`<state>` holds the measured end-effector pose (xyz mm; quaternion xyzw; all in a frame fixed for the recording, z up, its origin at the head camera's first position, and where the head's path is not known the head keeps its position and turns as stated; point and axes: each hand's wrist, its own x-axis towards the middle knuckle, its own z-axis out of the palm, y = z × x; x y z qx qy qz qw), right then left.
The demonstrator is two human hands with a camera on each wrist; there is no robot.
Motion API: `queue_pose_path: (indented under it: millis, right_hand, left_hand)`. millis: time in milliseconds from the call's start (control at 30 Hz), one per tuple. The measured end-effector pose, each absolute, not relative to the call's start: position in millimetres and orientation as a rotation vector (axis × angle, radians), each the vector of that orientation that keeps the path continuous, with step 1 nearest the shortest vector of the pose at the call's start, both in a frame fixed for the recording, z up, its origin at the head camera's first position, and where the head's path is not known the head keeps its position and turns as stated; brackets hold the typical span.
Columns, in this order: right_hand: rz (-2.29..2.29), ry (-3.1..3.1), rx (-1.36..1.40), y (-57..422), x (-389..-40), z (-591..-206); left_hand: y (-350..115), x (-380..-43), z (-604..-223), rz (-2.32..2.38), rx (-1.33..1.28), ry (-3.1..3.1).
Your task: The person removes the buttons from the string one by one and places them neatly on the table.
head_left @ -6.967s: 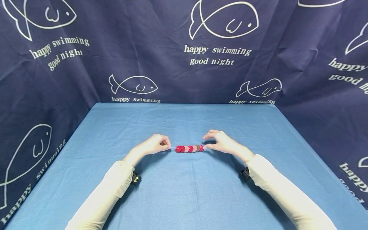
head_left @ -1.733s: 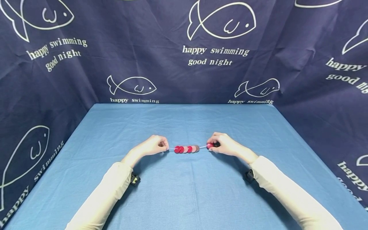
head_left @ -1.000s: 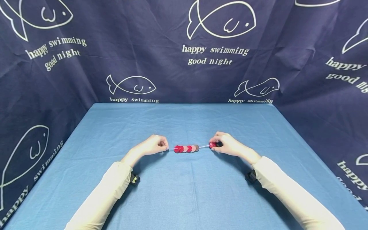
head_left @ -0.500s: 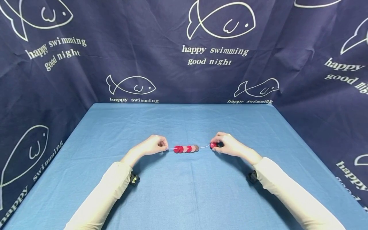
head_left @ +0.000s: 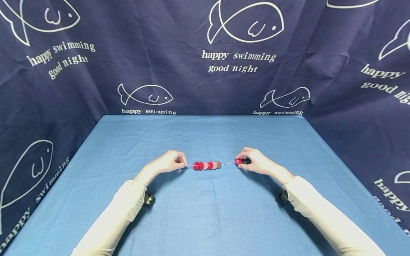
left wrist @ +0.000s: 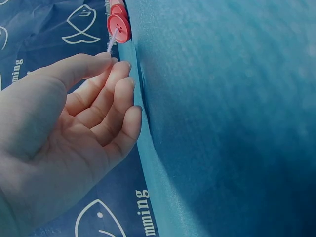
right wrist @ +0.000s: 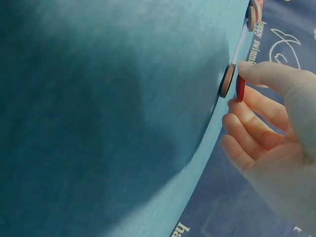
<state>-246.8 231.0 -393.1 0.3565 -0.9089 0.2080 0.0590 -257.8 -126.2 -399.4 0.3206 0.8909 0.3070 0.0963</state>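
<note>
Several red, pink and brown buttons (head_left: 206, 166) overlap in a row on a white string (head_left: 226, 163) over the middle of the table. My left hand (head_left: 171, 161) pinches the string between thumb and index finger, just left of the row; the left wrist view shows the string passing through a red button (left wrist: 118, 28). My right hand (head_left: 254, 161) pinches a separate red button (head_left: 238, 161) between thumb and fingertips, a small gap from the string's loose right end. In the right wrist view, a brown disc (right wrist: 227, 81) stands close beside that red button; whether it touches the table I cannot tell.
A blue cloth (head_left: 205, 206) covers the table. Dark blue curtains (head_left: 189, 42) printed with white fish stand behind and on both sides. Black wrist devices (head_left: 149, 199) sit at both cuffs.
Seven seconds ago the red button was at the row's right end. My right hand has drawn it rightward along the string, whose end now hangs loose and bent. The left hand has barely moved.
</note>
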Motion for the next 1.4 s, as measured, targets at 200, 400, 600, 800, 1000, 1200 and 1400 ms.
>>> queue_pose_path:
  millis: [200, 400, 600, 800, 1000, 1200, 1400]
  right_hand:
    - [0.647, -2.728, 1.075, 235, -246, -394]
    - [0.629, -2.737, 1.062, 238, -246, -394]
    - [0.652, -2.756, 1.052, 242, -246, -394]
    - [0.666, -2.765, 1.047, 245, -246, -393]
    - [0.672, -2.784, 1.033, 249, -245, -393]
    - [0.665, -2.775, 1.032, 253, -246, -395]
    - [0.649, -2.8, 1.013, 256, -245, -394]
  left_hand:
    - [-127, -257, -399, 0.908, 0.934, 2.64]
    - [-127, -258, -400, 0.907, 0.933, 2.643]
    - [-126, -258, -399, 0.896, 0.934, 2.65]
    - [-126, -257, -399, 0.892, 0.927, 2.649]
    - [-126, -257, -399, 0.906, 0.914, 2.639]
    - [-126, -257, -398, 0.904, 0.918, 2.632]
    - [-127, -256, -398, 0.91, 0.921, 2.632]
